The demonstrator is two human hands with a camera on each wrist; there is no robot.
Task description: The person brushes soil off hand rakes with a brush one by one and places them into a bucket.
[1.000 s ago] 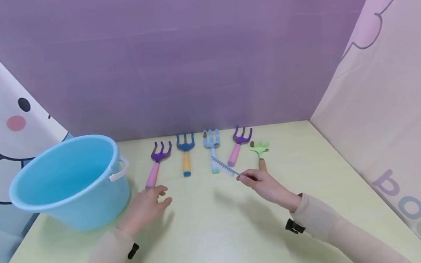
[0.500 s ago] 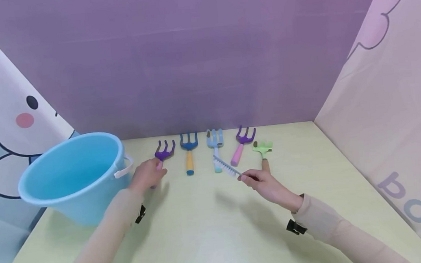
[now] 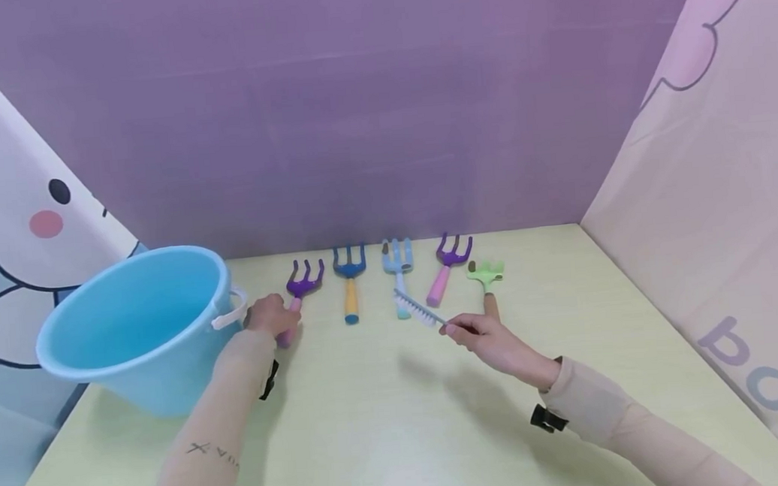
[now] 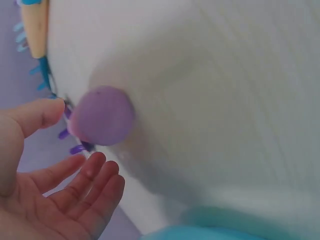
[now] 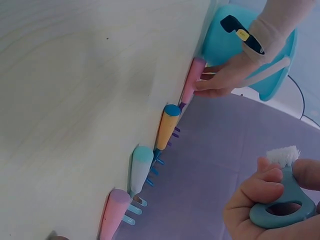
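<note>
My left hand (image 3: 274, 316) is at the pink handle of the leftmost garden hand fork (image 3: 302, 285), which has three purple tines and lies on the table. In the left wrist view, the thumb and fingers are spread and fairly straight on either side of the handle's round end (image 4: 105, 116). My right hand (image 3: 487, 341) holds a small brush (image 3: 415, 307) above the table, white bristles facing down. Its looped blue-grey handle (image 5: 292, 187) is pinched between thumb and fingers in the right wrist view.
A light-blue bucket (image 3: 169, 386) stands left, close to my left hand, its white handle (image 3: 230, 314) hanging outward. Toward the back wall lie a blue fork with yellow handle (image 3: 351, 300), a light-blue fork (image 3: 398, 261), another pink-handled fork (image 3: 437, 288) and a green hand rake (image 3: 486, 272).
My left hand has moved forward from beside the bucket to the leftmost fork's handle, then shifted slightly left. My right hand keeps the brush in nearly the same place.
</note>
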